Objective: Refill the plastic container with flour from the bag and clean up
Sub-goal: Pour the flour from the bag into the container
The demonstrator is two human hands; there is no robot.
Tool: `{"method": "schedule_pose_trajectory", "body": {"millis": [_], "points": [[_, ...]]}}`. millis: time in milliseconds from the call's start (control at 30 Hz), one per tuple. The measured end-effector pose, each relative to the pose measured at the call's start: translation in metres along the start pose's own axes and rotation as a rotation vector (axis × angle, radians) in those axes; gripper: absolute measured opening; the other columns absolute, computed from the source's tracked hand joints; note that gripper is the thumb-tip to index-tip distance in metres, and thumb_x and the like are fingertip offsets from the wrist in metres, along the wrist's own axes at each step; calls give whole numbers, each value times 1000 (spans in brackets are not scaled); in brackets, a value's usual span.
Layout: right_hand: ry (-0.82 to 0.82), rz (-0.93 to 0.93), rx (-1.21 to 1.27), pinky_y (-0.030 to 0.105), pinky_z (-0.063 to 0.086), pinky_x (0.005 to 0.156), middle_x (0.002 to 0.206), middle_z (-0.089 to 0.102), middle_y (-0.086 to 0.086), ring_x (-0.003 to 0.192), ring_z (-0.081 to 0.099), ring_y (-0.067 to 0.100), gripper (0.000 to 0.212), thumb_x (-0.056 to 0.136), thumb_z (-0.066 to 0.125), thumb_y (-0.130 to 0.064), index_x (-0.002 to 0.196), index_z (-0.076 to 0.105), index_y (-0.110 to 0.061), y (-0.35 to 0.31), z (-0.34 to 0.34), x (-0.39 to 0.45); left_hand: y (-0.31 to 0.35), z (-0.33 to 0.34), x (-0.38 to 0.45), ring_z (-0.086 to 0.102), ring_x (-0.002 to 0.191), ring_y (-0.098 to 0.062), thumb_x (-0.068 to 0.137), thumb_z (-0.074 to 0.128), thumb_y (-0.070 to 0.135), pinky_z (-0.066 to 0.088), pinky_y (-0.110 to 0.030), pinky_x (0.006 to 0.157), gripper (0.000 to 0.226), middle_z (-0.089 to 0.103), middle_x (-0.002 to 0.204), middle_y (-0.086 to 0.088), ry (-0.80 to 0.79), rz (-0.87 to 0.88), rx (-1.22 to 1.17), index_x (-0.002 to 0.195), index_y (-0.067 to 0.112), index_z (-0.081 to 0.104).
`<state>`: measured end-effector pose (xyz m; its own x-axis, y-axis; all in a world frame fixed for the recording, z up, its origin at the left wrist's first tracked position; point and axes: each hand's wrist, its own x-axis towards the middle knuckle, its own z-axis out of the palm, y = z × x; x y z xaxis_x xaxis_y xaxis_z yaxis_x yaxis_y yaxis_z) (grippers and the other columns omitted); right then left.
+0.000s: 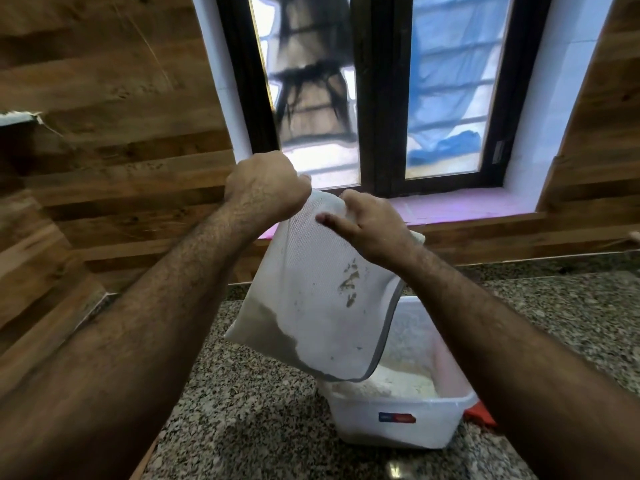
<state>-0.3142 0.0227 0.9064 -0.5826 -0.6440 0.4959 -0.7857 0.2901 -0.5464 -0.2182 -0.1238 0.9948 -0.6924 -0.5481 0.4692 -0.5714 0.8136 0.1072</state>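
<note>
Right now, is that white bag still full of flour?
Nearly empty. The bag hangs limp, with only a dark heap in its lower corner, above the flour-holding plastic container.

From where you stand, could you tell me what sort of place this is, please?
Probably a home kitchen: a speckled granite counter holds a plastic container of flour, both hands grip a flour bag above it, and a dark-framed window sits in wood-panelled walls.

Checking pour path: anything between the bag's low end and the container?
Nothing visible. Both hands, left hand and right hand, hold the bag tilted directly over the open container; no lid on it.
</note>
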Motion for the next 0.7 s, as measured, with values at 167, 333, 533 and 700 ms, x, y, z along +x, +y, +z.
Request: {"method": "schedule_pose_trajectory", "body": {"millis": [167, 333, 533, 700], "points": [[145, -77, 285, 27, 49, 63, 78, 60, -5, 71, 58, 15, 29, 110, 57, -33, 94, 70, -12, 9, 9, -2, -3, 4, 1, 58, 69, -21, 106, 54, 55, 36, -31, 56, 50, 60, 76, -3, -12, 21, -68, 86, 10, 64], [212, -118, 338, 18, 48, 61, 79, 62, -6, 73, 59, 7, 25, 110, 57, -29, 96, 70, -13, 2, 18, -4, -25, 9, -15, 55, 60, -24, 109, 38, 69, 33, -33, 56, 77, 58, 63, -6, -34, 56, -269, 62, 12, 59], [235, -142, 359, 25, 50, 64, 81, 64, 7, 76, 59, 19, 34, 109, 55, -30, 98, 72, -3, 1, 25, 1, -95, 70, -78, 68, 93, -29, 75, 6, 107, 53, -41, 85, 113, 73, 102, -9, -118, -154, -700, 103, 17, 69], [231, -137, 375, 23, 49, 65, 82, 65, 6, 78, 59, 18, 35, 109, 54, -31, 99, 72, -3, -3, 29, 4, -156, 154, -133, 65, 116, -30, 79, 20, 104, 56, -51, 99, 114, 69, 128, -10, -440, -581, -914, 137, 17, 65]]}}
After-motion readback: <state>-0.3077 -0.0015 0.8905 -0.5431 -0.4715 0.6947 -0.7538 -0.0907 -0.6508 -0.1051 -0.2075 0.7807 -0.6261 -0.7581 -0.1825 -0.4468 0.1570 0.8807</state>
